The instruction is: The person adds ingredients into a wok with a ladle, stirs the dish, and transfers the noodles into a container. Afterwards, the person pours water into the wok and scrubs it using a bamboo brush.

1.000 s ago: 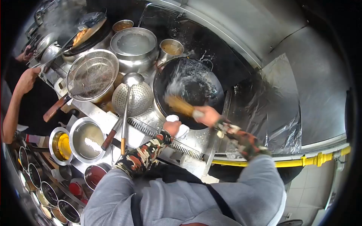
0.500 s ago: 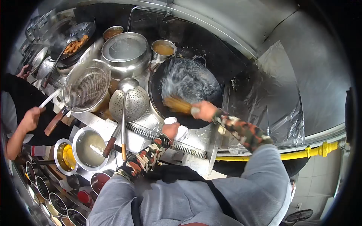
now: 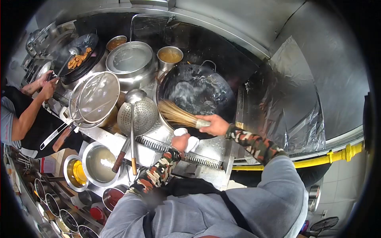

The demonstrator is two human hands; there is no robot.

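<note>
My right hand [image 3: 216, 125] is closed round the bound end of a bamboo wok brush [image 3: 178, 114]. Its bristles point left, over the near-left part of a large black wok [image 3: 224, 95]. Swirling, foamy water [image 3: 186, 92] lies in the wok's bottom. At the near rim, my left hand [image 3: 181, 142] grips a folded white cloth [image 3: 192, 144]; whether wok metal is under the cloth is hidden. Left of the wok, a perforated skimmer [image 3: 147, 118] lies with a ladle [image 3: 135, 95] on top, handles toward me.
A lidded-looking steel pot [image 3: 131, 59] and a small pot of yellowish liquid [image 3: 170, 55] stand behind. Strainers [image 3: 97, 97] rest at left. A co-worker's hands [image 3: 48, 85] are near another wok [image 3: 89, 41] with fried food. A yellow pipe [image 3: 301, 163] runs at right.
The brush has moved left and toward me, and the water swirls less widely. My left hand stays on the cloth. At left, the co-worker's hand has left the strainer handle and moved toward the other wok.
</note>
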